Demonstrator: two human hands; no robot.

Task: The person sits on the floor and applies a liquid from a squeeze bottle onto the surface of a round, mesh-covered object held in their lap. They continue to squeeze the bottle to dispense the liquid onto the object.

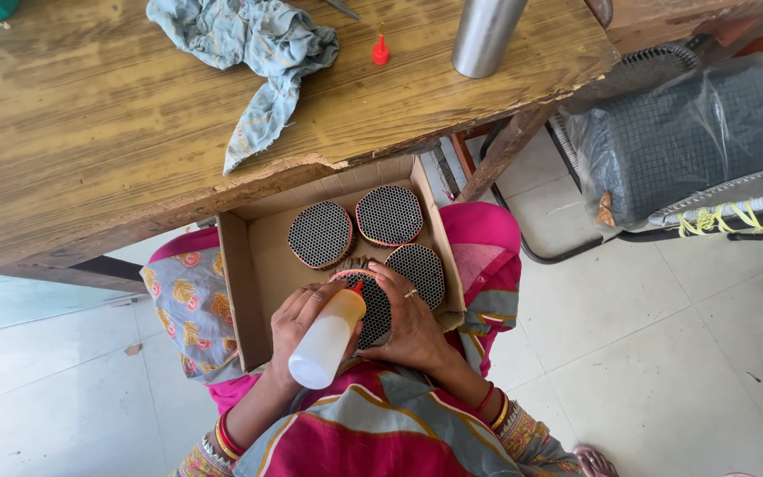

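My left hand (291,322) grips a white squeeze bottle (327,340) with a red nozzle, tipped toward a round black honeycomb disc (374,311) with a red rim. My right hand (410,318) rests on that disc and holds it steady. Both are inside a shallow cardboard box (238,283) on my lap. Three more honeycomb discs lie in the box: one at the back left (320,234), one at the back right (389,215), one on the right (420,268).
A wooden table (90,132) stands ahead of the box, bearing a crumpled grey-blue cloth (253,44), a small red cap (381,51) and a steel cylinder (485,35). At right stands a chair with a plastic-wrapped mesh bundle (682,141). Pale floor tiles lie around.
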